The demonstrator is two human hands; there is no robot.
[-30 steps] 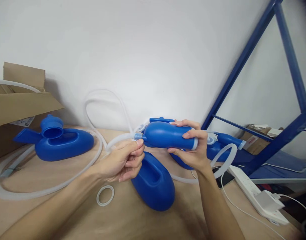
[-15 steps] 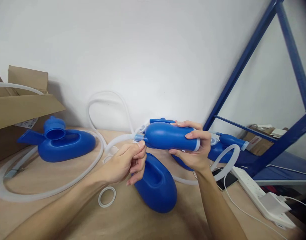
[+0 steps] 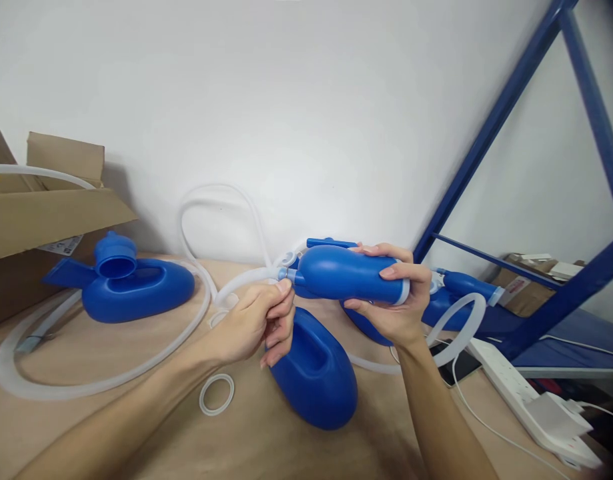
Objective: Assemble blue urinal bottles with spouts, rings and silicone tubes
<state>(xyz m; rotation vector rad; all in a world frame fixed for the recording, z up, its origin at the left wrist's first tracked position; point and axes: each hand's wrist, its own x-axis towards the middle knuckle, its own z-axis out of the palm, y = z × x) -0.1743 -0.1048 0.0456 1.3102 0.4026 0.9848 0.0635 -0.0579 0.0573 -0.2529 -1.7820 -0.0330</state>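
My right hand (image 3: 399,290) is wrapped round the wide, white-rimmed end of a blue bulb-shaped part (image 3: 349,273), held level above the table. Its narrow end points left into a whitish translucent tube (image 3: 243,277), with a small metal ring clamp (image 3: 286,273) at the joint. At that clamp, my left hand (image 3: 263,317) pinches with thumb and forefinger, the other fingers curled. Below the hands lies a blue bottle (image 3: 319,377) with a hollow handle. A white ring (image 3: 217,395) rests to its left.
Another blue bottle (image 3: 141,300) with a threaded neck sits left, encircled by tubing, beside an open cardboard box (image 3: 51,213). On the right are more blue parts (image 3: 461,287), a dark phone (image 3: 461,363), a white power strip (image 3: 516,393) and a blue metal frame (image 3: 491,140).
The metal clamp has shifted slightly left along the joint, relative to the blue part. The whole view has moved a little; both hands keep their grips.
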